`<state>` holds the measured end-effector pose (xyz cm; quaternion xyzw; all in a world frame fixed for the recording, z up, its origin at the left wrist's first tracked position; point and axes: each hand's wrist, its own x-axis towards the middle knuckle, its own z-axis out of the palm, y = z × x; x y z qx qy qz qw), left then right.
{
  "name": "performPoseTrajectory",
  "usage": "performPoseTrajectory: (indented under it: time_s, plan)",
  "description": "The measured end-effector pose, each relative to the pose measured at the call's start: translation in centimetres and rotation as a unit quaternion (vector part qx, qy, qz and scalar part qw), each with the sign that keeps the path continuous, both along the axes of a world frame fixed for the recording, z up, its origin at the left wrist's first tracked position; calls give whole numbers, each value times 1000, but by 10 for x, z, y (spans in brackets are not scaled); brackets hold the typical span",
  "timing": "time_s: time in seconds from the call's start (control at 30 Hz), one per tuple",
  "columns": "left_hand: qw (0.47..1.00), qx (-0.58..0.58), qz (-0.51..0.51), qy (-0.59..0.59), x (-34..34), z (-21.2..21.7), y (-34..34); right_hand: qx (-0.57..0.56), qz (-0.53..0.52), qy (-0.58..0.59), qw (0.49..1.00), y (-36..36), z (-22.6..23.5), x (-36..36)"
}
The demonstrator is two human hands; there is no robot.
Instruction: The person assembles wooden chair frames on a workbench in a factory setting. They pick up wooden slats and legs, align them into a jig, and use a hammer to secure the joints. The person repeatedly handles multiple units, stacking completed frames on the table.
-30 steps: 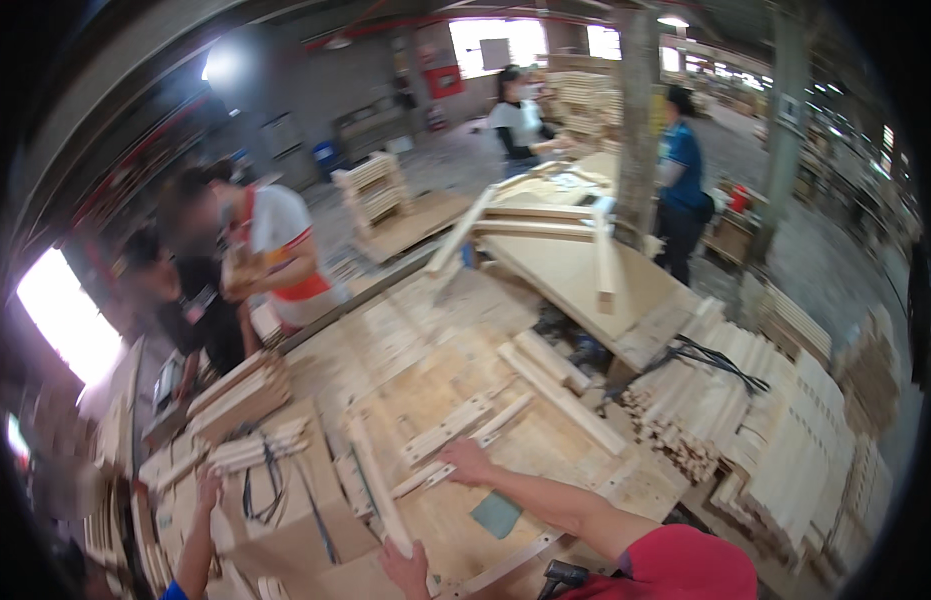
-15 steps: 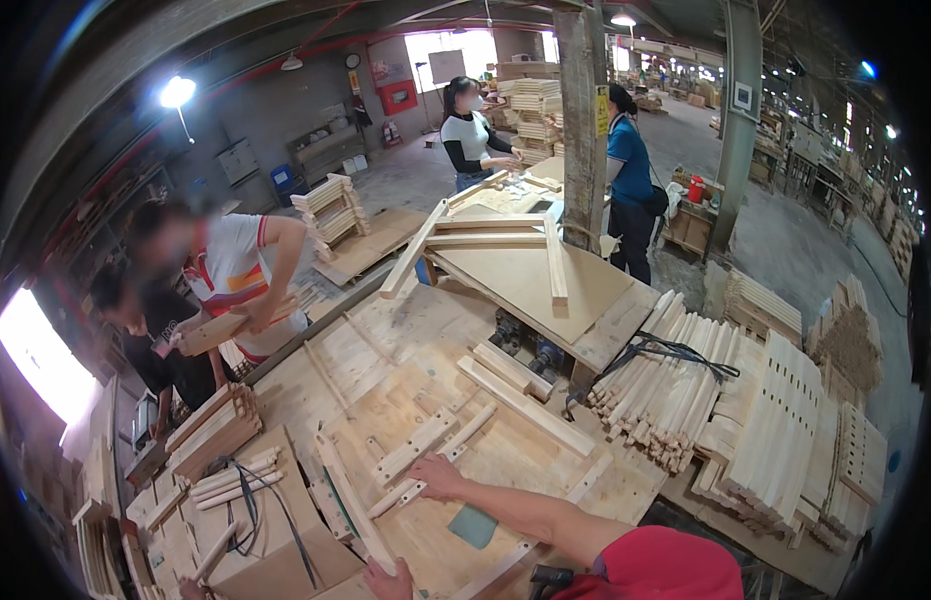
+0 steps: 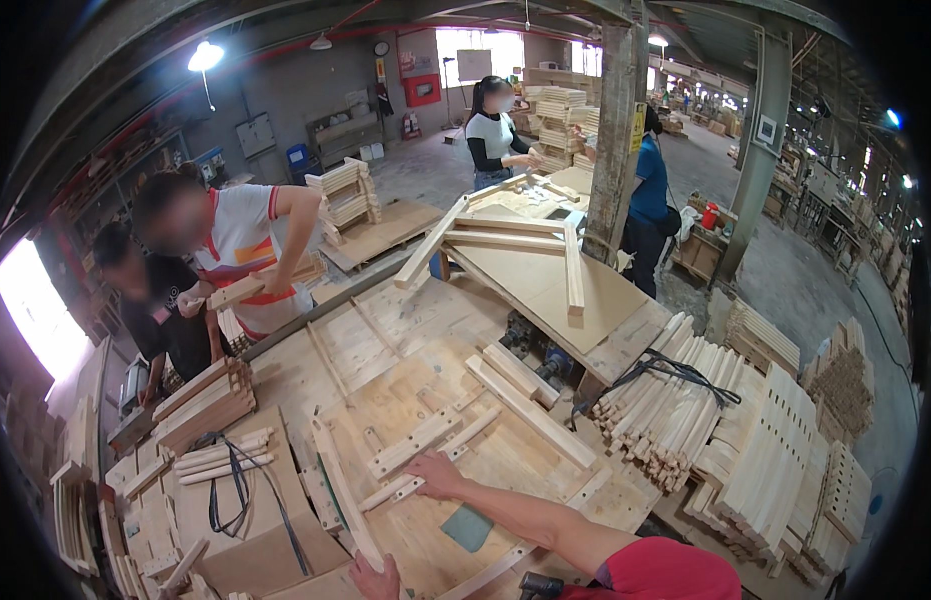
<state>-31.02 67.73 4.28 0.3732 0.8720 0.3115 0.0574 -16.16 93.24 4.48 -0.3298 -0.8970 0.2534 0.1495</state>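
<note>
1. My left hand (image 3: 375, 578) closes around the near end of a long wooden rail (image 3: 343, 490), which lies on the desk (image 3: 455, 315).
2. My right hand (image 3: 435, 474) has its fingers bent onto a slim wooden bar (image 3: 475, 428); whether they grip or only press, I cannot tell.
3. Just beyond the bar, I see a drilled wooden piece (image 3: 417, 443); nearer me lies a green sheet (image 3: 467, 527).
4. Left of the desk, a co-worker's black shirt (image 3: 165, 305) bears small pale print, too small for me to read.
5. Farther out, a yellow label (image 3: 638, 125) marks a pillar (image 3: 612, 140), and a red box (image 3: 422, 91) hangs on the wall.
</note>
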Motion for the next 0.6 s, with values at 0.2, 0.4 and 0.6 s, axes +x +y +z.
performPoseTrajectory:
  time_s: [0.2, 0.4, 0.6]
  plan:
    - [999, 12, -3, 30, -5, -4, 0, 0, -6, 13, 1000, -2, -2, -4]
    - [1000, 19, -6, 6, -4, -7, 1, -5, -17, 6, 1000, -1, -4, -2]
    - [1000, 9, 4, 13, -6, -13, -3, 3, -4, 21, 1000, -1, -8, -3]
